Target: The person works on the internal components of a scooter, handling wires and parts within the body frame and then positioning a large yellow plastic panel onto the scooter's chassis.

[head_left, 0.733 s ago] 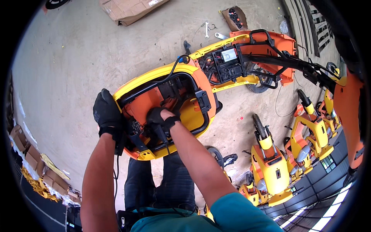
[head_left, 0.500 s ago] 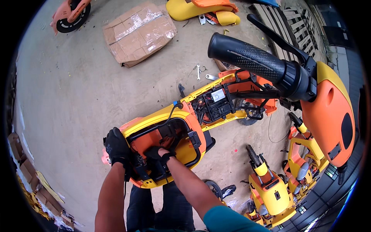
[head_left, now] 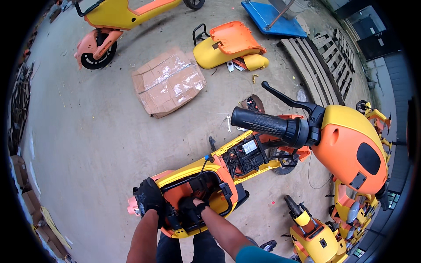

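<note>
Landmark throughout: the stripped scooter frame (head_left: 228, 171), yellow and orange, lying across bare concrete with its open orange compartment (head_left: 199, 197) at the near end. Largest hazard first: could shift or roll while being worked, since nothing visible props it. Just right of it and above, a second scooter's black handlebar grip (head_left: 263, 123) and brake lever juts close to head height; easy to knock when straightening up. Beyond the frame, well apart, flattened cardboard (head_left: 169, 81) and loose body panels (head_left: 230, 44); trip hazards only if stepping back that way.

At the frame's near left edge, left hand (head_left: 150, 198), gloved in black, wrapped shut around the compartment rim, steadying it. Could slip off the smooth plastic lip and let the shell jerk. Inside the compartment, right hand (head_left: 192, 206), also gloved, fingers curled down on some dark part; probably clamped on it, though too shadowed to name the part. Wrist sits against the rim, so pinching likely if the shell flexes.

Smallest: a black cable (head_left: 204, 168) with a blue tip looping over the compartment's far edge, liable to snag or tear under a hard pull.
</note>
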Demonstrator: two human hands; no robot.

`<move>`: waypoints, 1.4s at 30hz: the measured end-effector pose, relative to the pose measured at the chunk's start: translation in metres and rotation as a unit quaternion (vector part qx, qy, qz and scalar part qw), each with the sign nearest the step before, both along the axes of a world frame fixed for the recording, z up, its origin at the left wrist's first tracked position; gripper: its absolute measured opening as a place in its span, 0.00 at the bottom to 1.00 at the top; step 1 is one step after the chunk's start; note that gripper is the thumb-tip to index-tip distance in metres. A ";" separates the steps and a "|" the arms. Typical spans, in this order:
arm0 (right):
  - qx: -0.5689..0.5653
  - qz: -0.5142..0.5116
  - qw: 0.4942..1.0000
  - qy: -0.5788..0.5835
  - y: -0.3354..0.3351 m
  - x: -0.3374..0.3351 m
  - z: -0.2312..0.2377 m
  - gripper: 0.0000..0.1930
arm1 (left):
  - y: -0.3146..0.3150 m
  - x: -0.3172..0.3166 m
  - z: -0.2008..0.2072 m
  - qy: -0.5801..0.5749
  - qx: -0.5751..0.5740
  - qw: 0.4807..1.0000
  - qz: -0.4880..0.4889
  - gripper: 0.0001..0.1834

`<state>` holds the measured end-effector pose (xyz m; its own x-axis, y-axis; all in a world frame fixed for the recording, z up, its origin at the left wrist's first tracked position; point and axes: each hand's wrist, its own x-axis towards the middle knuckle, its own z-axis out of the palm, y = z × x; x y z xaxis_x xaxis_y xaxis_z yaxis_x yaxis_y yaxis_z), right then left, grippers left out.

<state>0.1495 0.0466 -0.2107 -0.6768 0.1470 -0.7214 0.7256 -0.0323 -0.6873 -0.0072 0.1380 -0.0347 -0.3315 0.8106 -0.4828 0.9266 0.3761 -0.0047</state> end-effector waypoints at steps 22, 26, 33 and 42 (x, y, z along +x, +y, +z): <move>-0.023 -0.037 0.999 0.000 -0.007 -0.004 -0.006 0.23 | 0.002 0.012 0.016 -0.001 -0.011 0.999 -0.050 0.06; -0.013 -0.032 0.999 0.009 -0.021 -0.007 -0.010 0.23 | -0.013 0.004 -0.001 0.023 0.002 0.997 -0.076 0.05; 0.107 0.015 0.994 0.035 -0.005 -0.007 -0.010 0.19 | 0.014 0.009 0.019 -0.090 0.059 0.990 0.092 0.22; -0.009 -0.009 1.000 -0.002 0.057 0.011 0.081 0.19 | 0.005 0.001 -0.009 -0.059 0.051 0.992 0.096 0.19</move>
<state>0.1609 0.1034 -0.1293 -0.6707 0.1467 -0.7271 0.7279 -0.0580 -0.6832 -0.0065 0.1427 -0.0441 -0.4313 0.7845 -0.4457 0.8292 0.5393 0.1470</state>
